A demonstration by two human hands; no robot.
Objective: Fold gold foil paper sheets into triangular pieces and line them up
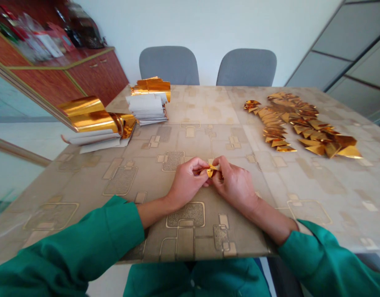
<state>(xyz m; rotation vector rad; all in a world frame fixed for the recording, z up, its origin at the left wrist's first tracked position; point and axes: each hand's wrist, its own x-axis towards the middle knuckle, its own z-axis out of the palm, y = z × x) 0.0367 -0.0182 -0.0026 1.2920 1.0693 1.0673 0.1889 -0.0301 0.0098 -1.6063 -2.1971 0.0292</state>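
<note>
Left hand (186, 181) and right hand (235, 185) both pinched closed on a small folded gold foil piece (212, 169) — held between the fingertips, just above the middle of the desk (332, 194). Forearms lie across the desk edge, green sleeves (326, 260) on both. Two long rows of folded gold foil triangles (301, 123) lie to the right, well apart from the hands — left side has curled gold foil sheets on white paper (91, 119), plus a second stack (148, 101) further back.

folded foil (212, 169): gold | table cover (202, 107): beige, gold-outlined rounded rectangles | sleeves (69, 247): green (teal-leaning)
</note>
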